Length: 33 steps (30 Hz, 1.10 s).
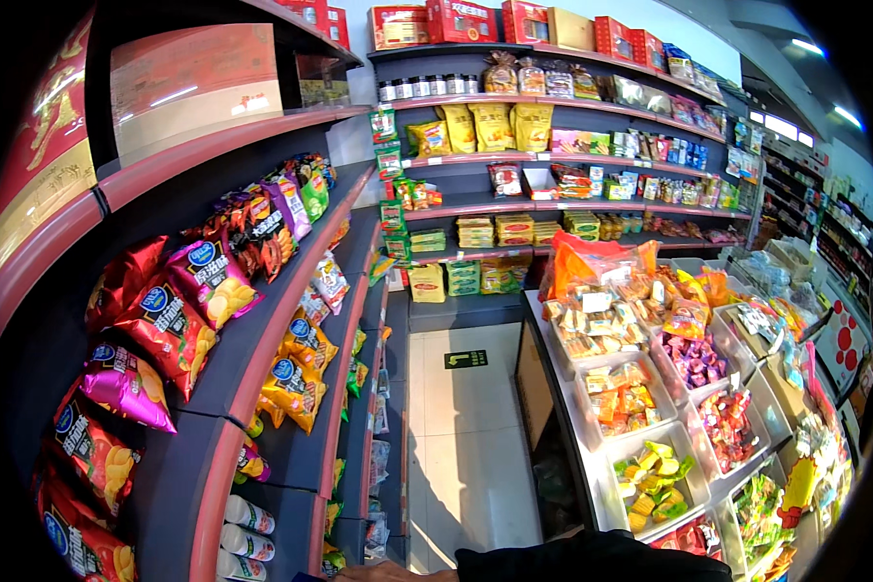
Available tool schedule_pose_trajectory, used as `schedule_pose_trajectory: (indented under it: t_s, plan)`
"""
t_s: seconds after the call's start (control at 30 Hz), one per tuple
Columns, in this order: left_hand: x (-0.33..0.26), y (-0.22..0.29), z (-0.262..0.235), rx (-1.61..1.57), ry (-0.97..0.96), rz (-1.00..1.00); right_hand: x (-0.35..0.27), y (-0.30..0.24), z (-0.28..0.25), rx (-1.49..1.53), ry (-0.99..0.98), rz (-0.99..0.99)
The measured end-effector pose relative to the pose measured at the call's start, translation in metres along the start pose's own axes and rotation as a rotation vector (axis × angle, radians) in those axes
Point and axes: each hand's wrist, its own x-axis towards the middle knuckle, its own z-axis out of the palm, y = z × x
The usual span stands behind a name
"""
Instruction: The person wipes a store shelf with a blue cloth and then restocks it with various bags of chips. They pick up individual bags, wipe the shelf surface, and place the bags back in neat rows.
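Observation:
At the lower edge, a black sleeve reaches in from the right, and a sliver of my right hand shows past its cuff. The fingers are cut off by the edge, so what the hand holds, if anything, is hidden. My left hand is out of view. Nearest to the hand on the left are white bottles with caps on a lower shelf. Above them, yellow chip bags and red and purple chip bags lie on the shelves. Candy bins stand to the right of the arm.
A pink-edged shelf runs along the left. Shelves of packaged food cross the back, with red gift boxes on top. Tiled floor with a dark floor sign lies between shelf and candy stand.

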Motion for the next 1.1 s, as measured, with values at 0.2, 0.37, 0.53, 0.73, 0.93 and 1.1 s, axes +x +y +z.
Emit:
schedule_pose_trajectory:
  t_s: [0.2,0.37,0.53,0.73,0.93,1.1]
  plan:
    - [-0.002,0.0,-0.012,0.039,-0.083,0.01,0.006,-0.026,-0.006,0.106,-0.045,0.378]
    - [-0.009,0.009,-0.009,0.027,-0.129,0.003,0.009,-0.025,-0.003,0.157,0.043,0.455]
    - [-0.016,0.021,0.011,0.018,-0.026,0.046,0.003,-0.002,-0.001,-0.031,0.072,0.342]
    - [-0.014,0.016,-0.007,-0.022,-0.042,0.09,0.033,-0.007,-0.023,0.666,-0.118,0.439]
    - [-0.003,0.013,-0.017,-0.064,-0.079,0.053,0.038,-0.035,-0.037,0.527,0.004,0.366]
    - [-0.003,0.037,-0.008,-0.142,0.02,0.013,0.05,-0.03,-0.015,0.167,-0.137,0.359]
